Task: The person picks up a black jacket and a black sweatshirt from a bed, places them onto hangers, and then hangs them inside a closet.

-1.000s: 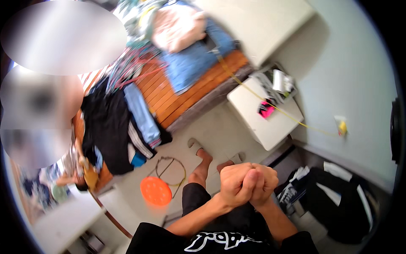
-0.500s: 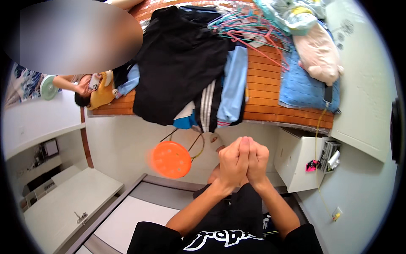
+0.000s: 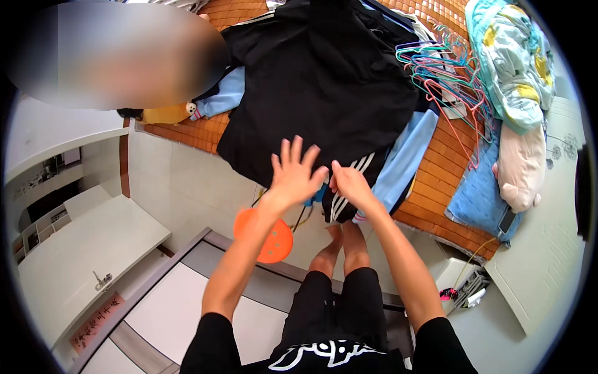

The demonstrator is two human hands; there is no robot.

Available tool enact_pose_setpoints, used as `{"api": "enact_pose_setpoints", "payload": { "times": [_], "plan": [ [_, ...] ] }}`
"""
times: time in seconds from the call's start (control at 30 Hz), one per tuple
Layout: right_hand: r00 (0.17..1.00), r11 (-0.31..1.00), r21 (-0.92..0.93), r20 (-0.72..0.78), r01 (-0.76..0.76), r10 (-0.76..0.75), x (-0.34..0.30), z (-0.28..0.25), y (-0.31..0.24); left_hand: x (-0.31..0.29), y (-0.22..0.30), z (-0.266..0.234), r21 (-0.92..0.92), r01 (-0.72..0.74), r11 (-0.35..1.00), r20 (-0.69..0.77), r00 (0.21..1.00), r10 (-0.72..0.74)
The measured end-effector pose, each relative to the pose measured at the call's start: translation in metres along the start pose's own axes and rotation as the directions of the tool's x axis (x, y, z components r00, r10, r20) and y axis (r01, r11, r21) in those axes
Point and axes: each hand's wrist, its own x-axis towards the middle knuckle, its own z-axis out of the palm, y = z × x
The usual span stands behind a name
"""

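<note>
A large black garment [image 3: 324, 93] lies spread over the bed, its white-striped sleeve [image 3: 339, 202] hanging past the near edge. My left hand [image 3: 291, 177] is over the garment's lower part, fingers spread and holding nothing visible. To its right, my right hand [image 3: 354, 186] is by the striped sleeve with its fingers curled in; whatever may be in them is hidden. A light blue sleeve [image 3: 408, 159] with a striped cuff pokes out beside the black one. Whether either hand touches the cloth I cannot tell.
Tangled plastic hangers [image 3: 445, 68] lie on the bed's brown mat [image 3: 430, 190], right of the garment. Beyond them are a bundled quilt [image 3: 517, 68], a pink plush toy [image 3: 522, 165] and a phone [image 3: 506, 219]. An orange plastic stool [image 3: 277, 242] stands by my left forearm. Someone sits at far left.
My hands were clasped together over my lap; they have parted and moved forward to the black garment. The left has spread its fingers. The view has shifted, bringing the bed closer.
</note>
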Motion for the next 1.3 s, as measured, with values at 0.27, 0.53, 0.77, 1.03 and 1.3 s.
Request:
{"api": "enact_pose_setpoints", "payload": {
  "times": [0.27, 0.53, 0.77, 1.03, 1.3],
  "plan": [
    [0.895, 0.775, 0.447, 0.206, -0.446, 0.396, 0.088, -0.041, 0.037, 0.091, -0.105, 0.045, 0.138, 0.257, 0.956, -0.109, 0.964, -0.243],
    [0.878, 0.757, 0.468, 0.097, -0.456, 0.469, 0.090, -0.028, 0.031, 0.120, -0.106, 0.031, 0.231, 0.379, 0.896, 0.303, 0.847, -0.437],
    [0.795, 0.734, 0.423, -0.053, -0.531, 0.605, 0.098, -0.020, 0.016, 0.135, -0.101, 0.027, 0.198, 0.413, 0.889, 0.348, 0.818, -0.457],
    [0.771, 0.784, 0.314, -0.197, -0.536, 0.606, 0.103, -0.024, 0.019, 0.134, -0.093, 0.029, 0.218, 0.425, 0.878, 0.423, 0.770, -0.478],
    [0.788, 0.780, 0.346, -0.153, -0.522, 0.596, 0.097, -0.023, 0.019, 0.139, -0.095, 0.030, 0.200, 0.410, 0.890, 0.420, 0.784, -0.456]
  ]
}}
